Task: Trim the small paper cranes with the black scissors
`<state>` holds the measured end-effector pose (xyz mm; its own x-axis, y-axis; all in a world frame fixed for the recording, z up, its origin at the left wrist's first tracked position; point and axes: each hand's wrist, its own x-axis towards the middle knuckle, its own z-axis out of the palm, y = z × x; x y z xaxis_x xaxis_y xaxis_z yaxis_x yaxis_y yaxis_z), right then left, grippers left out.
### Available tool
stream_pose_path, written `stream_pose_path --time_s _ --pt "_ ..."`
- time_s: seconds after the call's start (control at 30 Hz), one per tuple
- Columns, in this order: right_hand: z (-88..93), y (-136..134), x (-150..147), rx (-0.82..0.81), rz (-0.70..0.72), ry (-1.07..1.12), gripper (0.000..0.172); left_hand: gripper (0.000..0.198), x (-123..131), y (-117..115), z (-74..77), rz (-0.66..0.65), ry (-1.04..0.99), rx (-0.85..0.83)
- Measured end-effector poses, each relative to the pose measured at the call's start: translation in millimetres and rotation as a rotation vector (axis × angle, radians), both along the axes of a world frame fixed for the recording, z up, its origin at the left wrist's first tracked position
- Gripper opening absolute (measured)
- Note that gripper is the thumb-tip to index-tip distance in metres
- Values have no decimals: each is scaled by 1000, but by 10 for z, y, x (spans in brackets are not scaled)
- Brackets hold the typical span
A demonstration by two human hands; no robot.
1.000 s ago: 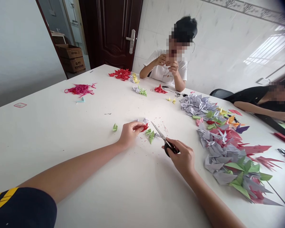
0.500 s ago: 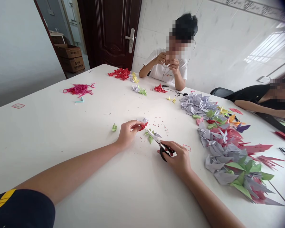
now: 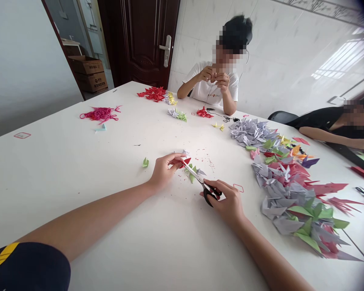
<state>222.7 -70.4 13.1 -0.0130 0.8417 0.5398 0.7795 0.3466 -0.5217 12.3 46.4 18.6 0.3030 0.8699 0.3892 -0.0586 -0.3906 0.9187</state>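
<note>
Scissors [image 3: 194, 176] have crept left since a moment ago, so we've got their tips right up against the red paper crane [image 3: 185, 162] pinched in our left hand [image 3: 165, 170], just past the fingertips. That hand's curled closed around it. Our right hand [image 3: 225, 200] grips the scissors by their black handles, fingers wrapped snug. Green paper scraps [image 3: 192, 173] lie right under the blades, and a big heap of folded cranes [image 3: 286, 190] sits well off past the right hand.

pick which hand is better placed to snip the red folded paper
Right hand, probably: it holds the scissors, blade tips right beside the red folded paper, while the left hand is busy pinching that paper.
</note>
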Motion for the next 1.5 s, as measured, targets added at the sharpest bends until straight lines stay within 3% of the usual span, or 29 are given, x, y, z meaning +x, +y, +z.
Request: stream_pose_path --time_s 1.5 --pt "31 -38 -92 -46 -38 -38 19 33 -8 -46 2 -84 26 -67"
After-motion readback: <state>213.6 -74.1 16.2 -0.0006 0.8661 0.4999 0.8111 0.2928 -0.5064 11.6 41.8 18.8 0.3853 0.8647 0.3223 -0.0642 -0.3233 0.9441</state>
